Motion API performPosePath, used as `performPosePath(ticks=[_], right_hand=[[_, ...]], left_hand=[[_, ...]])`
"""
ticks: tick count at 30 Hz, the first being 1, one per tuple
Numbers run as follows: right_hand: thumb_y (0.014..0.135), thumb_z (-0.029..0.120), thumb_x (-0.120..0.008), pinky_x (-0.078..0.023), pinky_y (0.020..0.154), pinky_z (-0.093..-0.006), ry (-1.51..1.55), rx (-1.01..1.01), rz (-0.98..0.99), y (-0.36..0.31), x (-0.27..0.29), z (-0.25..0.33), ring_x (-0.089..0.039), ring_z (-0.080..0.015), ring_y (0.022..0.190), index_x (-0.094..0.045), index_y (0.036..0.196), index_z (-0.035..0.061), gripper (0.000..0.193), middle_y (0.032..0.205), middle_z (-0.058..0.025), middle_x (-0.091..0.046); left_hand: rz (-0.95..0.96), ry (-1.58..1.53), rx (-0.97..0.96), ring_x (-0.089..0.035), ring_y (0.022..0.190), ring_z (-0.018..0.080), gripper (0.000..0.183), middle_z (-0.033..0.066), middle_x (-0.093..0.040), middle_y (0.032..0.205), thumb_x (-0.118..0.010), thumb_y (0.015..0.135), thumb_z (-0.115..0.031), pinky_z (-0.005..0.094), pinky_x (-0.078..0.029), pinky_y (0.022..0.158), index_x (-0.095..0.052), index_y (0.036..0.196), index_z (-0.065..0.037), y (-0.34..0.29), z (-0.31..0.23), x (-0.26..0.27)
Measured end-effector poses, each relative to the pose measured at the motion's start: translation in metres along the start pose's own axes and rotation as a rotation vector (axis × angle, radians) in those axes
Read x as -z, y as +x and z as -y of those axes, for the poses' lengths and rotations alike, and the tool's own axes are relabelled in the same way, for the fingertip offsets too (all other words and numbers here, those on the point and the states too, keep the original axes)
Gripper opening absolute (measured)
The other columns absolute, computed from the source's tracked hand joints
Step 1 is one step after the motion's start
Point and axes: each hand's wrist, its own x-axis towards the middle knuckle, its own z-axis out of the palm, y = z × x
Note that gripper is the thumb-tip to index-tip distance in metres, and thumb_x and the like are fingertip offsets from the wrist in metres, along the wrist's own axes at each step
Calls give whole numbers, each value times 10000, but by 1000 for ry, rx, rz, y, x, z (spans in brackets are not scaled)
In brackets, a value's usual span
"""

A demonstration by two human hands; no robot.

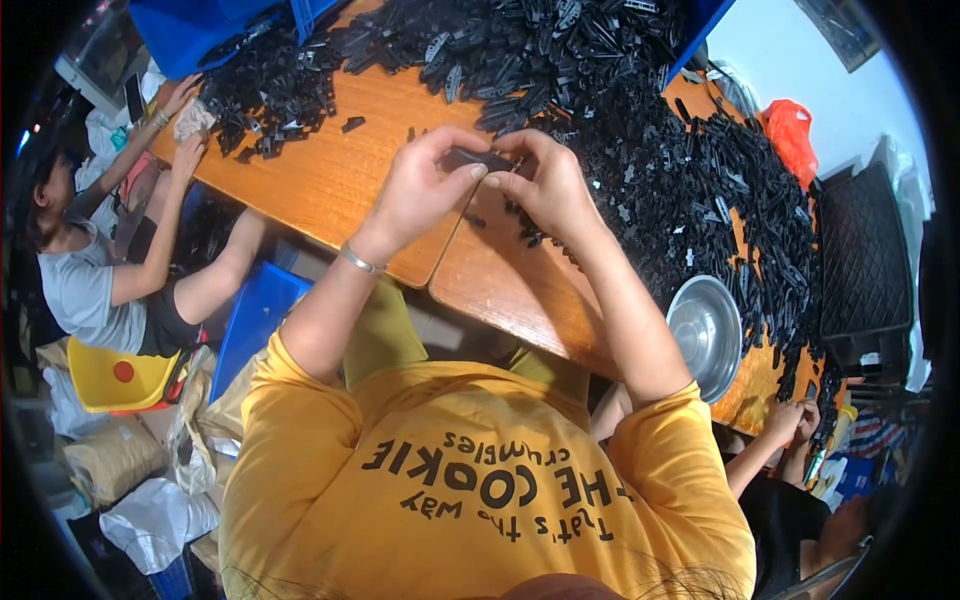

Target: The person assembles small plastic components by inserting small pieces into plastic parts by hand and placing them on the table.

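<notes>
- Here, my left hand [418, 190] and right hand [556, 190] pinch one black plastic part [488, 159] together.
- Its long axis seems to run crosswise between them, neither nearer.

- A workshop, by its look
- Small black parts [520, 70] heaped on wooden tables [300, 135], 12 to 3 o'clock
- Blue bin [195, 35], half past 10
- Co-workers [90, 290], 9 and 4 o'clock
- Sacks [115, 460], 8 o'clock

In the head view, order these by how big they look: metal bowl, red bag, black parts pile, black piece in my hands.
Largest first:
1. Black parts pile
2. Metal bowl
3. Red bag
4. Held black piece, judging its visible part
</notes>
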Motion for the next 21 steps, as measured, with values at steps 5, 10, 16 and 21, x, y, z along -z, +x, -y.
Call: performPosePath(ticks=[5, 10, 16, 21], right_hand=[[769, 173, -911, -550, 690, -401, 0, -106, 140, 4, -17, 1, -713, -288, 757, -718, 970, -13, 335, 860, -169, -721], [831, 220, -882, -546, 699, -389, 112, -44, 402, -9, -43, -5, -705, -256, 742, -728, 967, 13, 291, 805, -151, -730], [835, 213, -839, -559, 810, -453, -271, -26, 368, -32, -39, -18, -701, -390, 944, -767, 1041, 92, 249, 1011, -171, -712], [851, 83, -713, -580, 816, -485, -477, -4, 449, -36, -59, -28, -713, -410, 934, -717, 1001, 11, 166, 994, -206, -688]], left_hand=[[-65, 203, -152, -646, 955, 73, 280, 30, -699, 1084, -693, 940, 38, 243, -534, 847, -647, 1214, 4, -7, 7, 6], [99, 190, 248, -629, 1014, 71, 303, 31, -689, 1078, -714, 924, 10, 250, -520, 884, -649, 1219, -20, -50, -2, 54], [473, 899, 374, -670, 1053, 349, 308, 118, -735, 1023, -826, 783, -120, 428, -512, 989, -759, 1080, -73, -149, -29, 173], [87, 571, 298, -723, 922, 130, 229, 86, -781, 1018, -778, 897, -69, 309, -580, 799, -723, 1101, 19, -100, 0, 125]])
